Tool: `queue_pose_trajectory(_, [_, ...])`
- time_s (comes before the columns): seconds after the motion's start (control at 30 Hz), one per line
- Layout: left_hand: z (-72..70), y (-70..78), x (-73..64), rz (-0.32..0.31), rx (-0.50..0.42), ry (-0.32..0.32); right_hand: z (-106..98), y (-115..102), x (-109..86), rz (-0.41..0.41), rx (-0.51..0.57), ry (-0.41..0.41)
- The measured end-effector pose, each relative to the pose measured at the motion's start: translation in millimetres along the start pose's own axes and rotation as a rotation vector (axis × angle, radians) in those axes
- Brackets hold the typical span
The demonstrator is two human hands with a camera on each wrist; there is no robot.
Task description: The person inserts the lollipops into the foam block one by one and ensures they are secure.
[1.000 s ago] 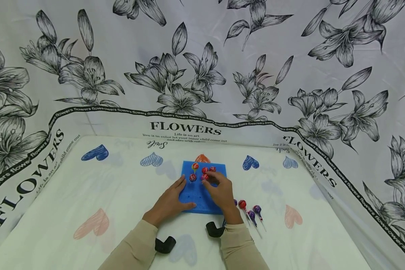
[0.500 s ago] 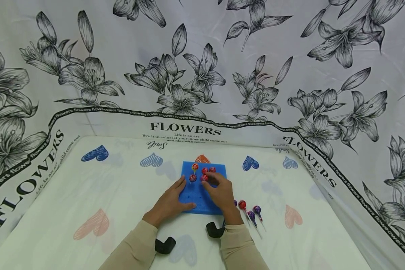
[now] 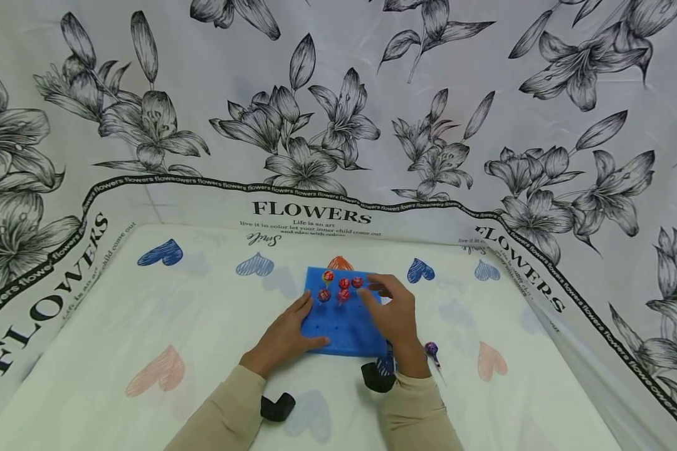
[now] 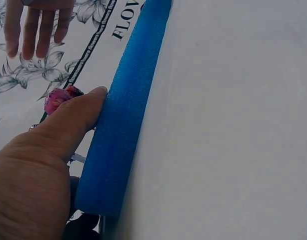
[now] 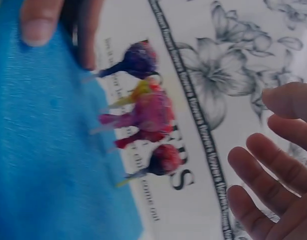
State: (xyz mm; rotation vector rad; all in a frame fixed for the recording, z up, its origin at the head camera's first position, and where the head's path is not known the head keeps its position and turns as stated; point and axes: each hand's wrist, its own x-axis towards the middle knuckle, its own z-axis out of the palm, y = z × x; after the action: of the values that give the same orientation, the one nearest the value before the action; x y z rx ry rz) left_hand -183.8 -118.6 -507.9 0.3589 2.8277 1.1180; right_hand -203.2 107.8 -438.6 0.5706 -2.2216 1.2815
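A blue foam board [image 3: 333, 332] lies flat, with several upright lollipops [image 3: 344, 284] stuck by their sticks into its far half. My left hand [image 3: 282, 332] rests against the board's left side; its thumb [image 4: 78, 115] presses on the near edge, and the fingers stretch along the left edge. Over the board's right side hovers my right hand [image 3: 396, 310], fingers spread and holding nothing. Seen from the right wrist, its fingers [image 5: 268, 175] stand apart from the pink-wrapped lollipop [image 5: 148, 115]. Bare holes show in the board's near half.
A purple lollipop [image 3: 431, 349] lies on the white heart-printed cloth [image 3: 220, 326], right of my right forearm, which hides the area beside it. Black wrist-camera mounts [image 3: 278, 408] hang under both wrists. A flower-printed curtain [image 3: 338, 125] stands behind the table.
My right hand has let go of the near lollipop in the board and moved right, its fingers opening. It now covers most of the loose lollipops. My left hand stays in place.
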Motion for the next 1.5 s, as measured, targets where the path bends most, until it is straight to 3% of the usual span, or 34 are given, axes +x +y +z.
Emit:
queue_pose_trajectory(0.37, [-4.0, 2.2, -2.8, -0.007, -0.009, -0.001, -49, -39, 13.5, -0.022, -0.040, 0.059])
queue_pose_trajectory(0.5, [-3.5, 1.7, -2.1, -0.010, -0.014, -0.001, -66, -57, 16.8, -0.079, -0.080, 0.078])
queue_pose_trajectory(0.77, [-0.8, 0.8, -0.1, -0.008, -0.012, -0.002, -93, -90, 19.8, -0.174, -0.001, 0.109])
queue_pose_trajectory(1.1, [-4.2, 2.3, -0.8, -0.038, -0.008, -0.001, -111, -81, 12.3, -0.172, 0.111, 0.145])
queue_pose_trajectory(1.5, [-4.9, 4.6, -1.9, -0.005, -0.013, -0.011, -123, -60, -3.8, -0.117, 0.141, 0.134])
